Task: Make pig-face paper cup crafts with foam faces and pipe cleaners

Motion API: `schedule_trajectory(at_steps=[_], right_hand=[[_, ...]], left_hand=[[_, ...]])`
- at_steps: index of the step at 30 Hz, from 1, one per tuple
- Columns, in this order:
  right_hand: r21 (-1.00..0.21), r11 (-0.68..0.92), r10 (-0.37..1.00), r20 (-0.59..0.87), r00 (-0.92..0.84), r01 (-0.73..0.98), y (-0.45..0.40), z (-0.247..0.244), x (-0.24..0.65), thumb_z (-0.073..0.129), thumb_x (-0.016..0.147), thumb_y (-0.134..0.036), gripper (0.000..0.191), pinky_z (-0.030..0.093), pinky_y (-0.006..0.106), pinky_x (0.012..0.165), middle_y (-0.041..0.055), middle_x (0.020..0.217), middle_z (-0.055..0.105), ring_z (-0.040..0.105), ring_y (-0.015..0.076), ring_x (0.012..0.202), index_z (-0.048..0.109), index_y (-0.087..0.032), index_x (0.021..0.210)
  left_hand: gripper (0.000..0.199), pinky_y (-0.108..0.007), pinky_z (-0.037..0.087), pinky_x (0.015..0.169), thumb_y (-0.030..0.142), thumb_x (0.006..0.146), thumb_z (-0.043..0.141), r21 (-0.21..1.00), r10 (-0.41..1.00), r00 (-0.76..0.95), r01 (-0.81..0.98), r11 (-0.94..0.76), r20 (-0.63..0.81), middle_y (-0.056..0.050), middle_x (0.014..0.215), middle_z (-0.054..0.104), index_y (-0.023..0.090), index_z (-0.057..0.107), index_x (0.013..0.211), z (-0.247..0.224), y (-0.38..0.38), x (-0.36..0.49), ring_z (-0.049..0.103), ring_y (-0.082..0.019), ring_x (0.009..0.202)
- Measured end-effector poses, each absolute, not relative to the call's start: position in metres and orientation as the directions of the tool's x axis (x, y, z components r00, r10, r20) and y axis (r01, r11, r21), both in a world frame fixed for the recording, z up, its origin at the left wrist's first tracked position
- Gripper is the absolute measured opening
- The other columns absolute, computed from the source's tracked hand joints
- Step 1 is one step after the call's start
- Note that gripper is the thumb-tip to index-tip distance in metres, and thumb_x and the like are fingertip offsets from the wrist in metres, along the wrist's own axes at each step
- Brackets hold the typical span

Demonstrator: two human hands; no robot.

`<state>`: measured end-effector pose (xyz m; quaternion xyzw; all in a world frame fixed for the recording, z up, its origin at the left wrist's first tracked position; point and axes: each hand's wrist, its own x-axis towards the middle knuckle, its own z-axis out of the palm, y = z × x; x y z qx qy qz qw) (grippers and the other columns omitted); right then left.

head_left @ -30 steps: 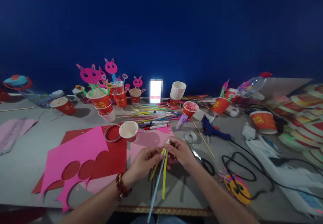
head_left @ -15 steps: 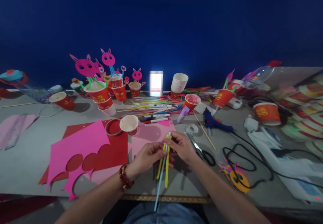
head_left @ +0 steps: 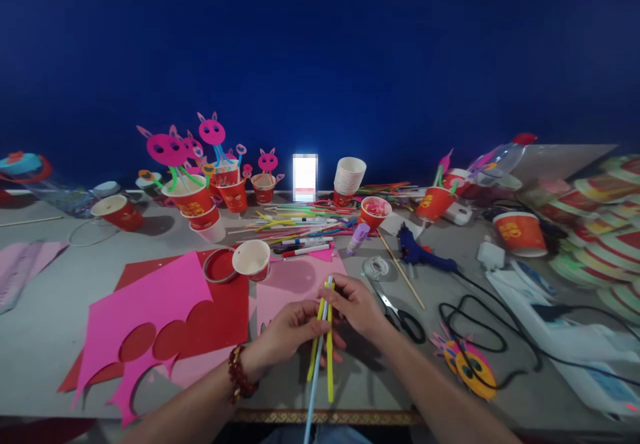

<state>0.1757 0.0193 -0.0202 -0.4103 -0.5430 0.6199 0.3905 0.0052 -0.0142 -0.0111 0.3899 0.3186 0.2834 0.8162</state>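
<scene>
My left hand [head_left: 295, 329], a beaded bracelet at its wrist, pinches a pale blue pipe cleaner [head_left: 313, 391] and yellow pipe cleaners [head_left: 330, 371] partway down. Higher up, near their top ends, my right hand [head_left: 353, 301] grips the same bundle between thumb and fingers. The yellow pieces hang on both sides of the longer pale blue one, which reaches down toward my lap. Pink paper [head_left: 295, 284] lies on the table just behind my hands. Scissors [head_left: 400, 314] with black handles lie to the right of my right hand.
Cut magenta sheet [head_left: 145, 297] and red sheet [head_left: 215, 337] lie left. A white-lined cup [head_left: 251, 261], loose pipe cleaners and pens [head_left: 307, 251] are behind. A blue glue gun [head_left: 425, 254], its cord and a yellow face cutout [head_left: 475, 372] are right. Decorated cups [head_left: 193, 201] stand at back left.
The table's objects sit slightly lower and mostly further left in view, as the camera has shifted. Both hands still grip the bundle, with little change in their hold.
</scene>
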Motion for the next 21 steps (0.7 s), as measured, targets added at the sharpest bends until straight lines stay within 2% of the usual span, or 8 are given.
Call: schedule_trajectory(at_steps=[5,7,13,21], right_hand=[[-0.993,-0.104,0.923,-0.074,-0.376,-0.058,0.0173,-0.0149,0.1754,0.074,0.079,-0.057,0.041,0.036,0.018,0.043,-0.0071,0.061,0.05,0.043,0.007,0.047,0.058,-0.02,0.076],[-0.988,-0.13,0.914,-0.089,-0.395,-0.078,0.0165,-0.0141,0.1752,0.075,0.078,-0.056,0.039,0.036,0.018,0.042,-0.0071,0.064,0.051,0.043,0.0069,0.046,0.059,-0.02,0.081],[-0.99,-0.113,0.945,-0.083,-0.315,-0.079,0.0184,-0.0197,0.1779,0.074,0.081,-0.052,0.035,0.033,0.018,0.042,-0.0079,0.059,0.048,0.04,0.0073,0.046,0.058,-0.021,0.08],[-0.982,-0.155,0.935,-0.11,-0.337,-0.108,0.0201,-0.0154,0.1802,0.074,0.08,-0.053,0.036,0.028,0.017,0.037,-0.0086,0.056,0.049,0.035,0.006,0.041,0.063,-0.02,0.09]], left_hand=[[0.033,-0.029,0.06,0.068,0.045,0.087,0.07,0.775,0.692,0.656,-0.254,0.579,-0.302,-0.011,0.09,0.079,0.015,0.067,0.101,-0.0132,-0.0161,0.0043,0.078,-0.021,0.073],[0.034,-0.029,0.06,0.067,0.046,0.087,0.069,0.777,0.711,0.636,-0.27,0.568,-0.299,-0.01,0.09,0.079,0.016,0.067,0.101,-0.0139,-0.0161,0.0043,0.077,-0.021,0.072],[0.037,-0.026,0.058,0.068,0.04,0.08,0.078,0.837,0.722,0.638,-0.219,0.502,-0.267,-0.008,0.086,0.079,0.015,0.067,0.105,-0.014,-0.0118,0.0028,0.076,-0.018,0.072],[0.037,-0.025,0.058,0.06,0.043,0.085,0.072,0.76,0.671,0.682,-0.261,0.596,-0.292,-0.011,0.087,0.079,0.015,0.068,0.107,-0.0136,-0.0132,0.003,0.077,-0.021,0.071]])
